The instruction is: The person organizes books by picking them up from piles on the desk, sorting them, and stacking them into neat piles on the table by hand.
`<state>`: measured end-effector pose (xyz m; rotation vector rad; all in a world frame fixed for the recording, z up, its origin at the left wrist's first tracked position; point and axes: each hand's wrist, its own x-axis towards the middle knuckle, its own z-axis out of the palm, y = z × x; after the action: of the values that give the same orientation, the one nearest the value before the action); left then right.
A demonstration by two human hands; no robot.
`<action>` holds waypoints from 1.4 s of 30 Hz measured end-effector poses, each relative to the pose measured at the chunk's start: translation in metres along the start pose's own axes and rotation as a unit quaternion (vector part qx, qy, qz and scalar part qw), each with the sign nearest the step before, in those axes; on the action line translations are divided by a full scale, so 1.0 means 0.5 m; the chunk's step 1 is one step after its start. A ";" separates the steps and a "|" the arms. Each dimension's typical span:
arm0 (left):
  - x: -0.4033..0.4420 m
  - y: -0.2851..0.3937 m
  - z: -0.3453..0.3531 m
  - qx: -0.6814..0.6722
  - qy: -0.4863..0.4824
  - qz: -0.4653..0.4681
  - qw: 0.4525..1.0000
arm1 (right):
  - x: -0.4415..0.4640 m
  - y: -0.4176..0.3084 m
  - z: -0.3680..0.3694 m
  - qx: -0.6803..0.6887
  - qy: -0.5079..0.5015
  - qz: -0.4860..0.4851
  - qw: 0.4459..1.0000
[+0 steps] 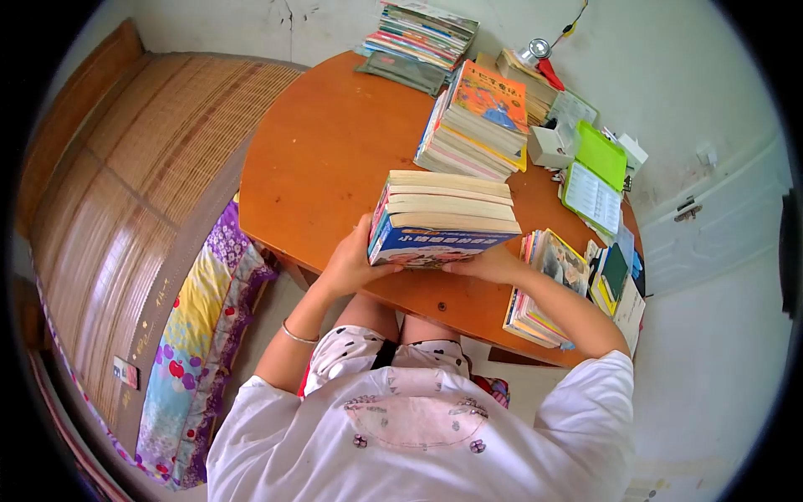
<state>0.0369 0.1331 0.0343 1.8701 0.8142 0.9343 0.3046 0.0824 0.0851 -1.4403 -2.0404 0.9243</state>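
Note:
A thick stack of books [447, 205] is held near the front edge of the round wooden table [309, 159]. Its pages face up, and a blue cover with white lettering faces me. My left hand [350, 261] grips the stack's left end, with the thumb along the lower front. My right hand [485, 266] holds the lower right side, its thumb at the bottom edge and its other fingers hidden behind the books. Just behind the held stack stands another pile [481, 125] with an orange cover on top.
More books [548, 284] lie at the right by my right forearm. At the back are piled magazines [422, 38], a small lamp [535, 52] and an open green case [595, 180]. A bed with a woven mat [167, 142] is on the left.

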 end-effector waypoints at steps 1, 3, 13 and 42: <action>0.000 0.001 0.001 -0.002 0.001 -0.002 1.000 | 0.001 -0.002 -0.007 0.000 -0.003 0.001 1.000; -0.003 0.004 0.001 -0.024 -0.001 -0.019 1.000 | 0.004 -0.002 -0.018 0.007 -0.057 0.039 0.998; -0.002 -0.017 0.010 0.076 0.028 0.056 0.995 | -0.003 0.002 -0.028 -0.142 -0.071 -0.013 0.987; 0.643 0.202 -0.038 0.123 -0.254 -0.136 0.950 | 0.189 0.065 -0.421 0.312 0.236 0.243 0.888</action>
<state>0.1996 0.3621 0.2215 2.0175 0.8614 0.1637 0.4421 0.2320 0.1996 -1.6001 -0.9128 1.1420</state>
